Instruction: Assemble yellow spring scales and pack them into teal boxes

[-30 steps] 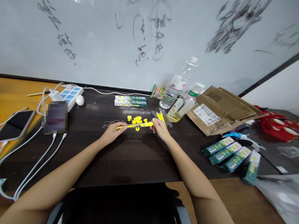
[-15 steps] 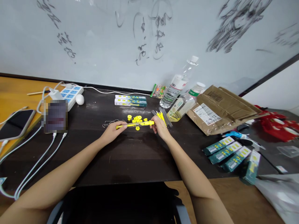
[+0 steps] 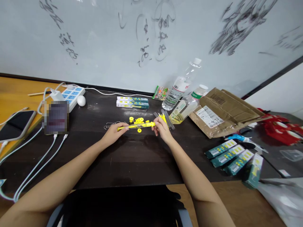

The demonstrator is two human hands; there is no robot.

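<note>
A slim yellow rod-shaped tool (image 3: pixel 136 126) with a see-through middle section is held level above the dark table, one end in each hand. My left hand (image 3: pixel 115 132) pinches its left end between thumb and fingers. On its right end, my right hand (image 3: pixel 161 128) is closed, with the fingertips partly hiding that end. Just behind the tool lie several small yellow plastic parts (image 3: pixel 139 120), and one yellow ring (image 3: pixel 139 130) sits in front of it. Bent metal wires (image 3: pixel 110 125) lie beside my left hand. Clear tubes with yellow sticks (image 3: pixel 165 118) are behind my right hand.
Two printed boxes (image 3: pixel 132 103) lie at the back, with several more boxes (image 3: pixel 233 154) at the right. Two bottles (image 3: pixel 181 83) and a cardboard parcel (image 3: pixel 220 110) stand back right. A power strip (image 3: pixel 74 96), phone (image 3: pixel 17 126) and white cables (image 3: pixel 42 170) occupy the left.
The tool's right end and my right hand have shifted very slightly left. My left hand looks the same, and both hands keep their hold.
</note>
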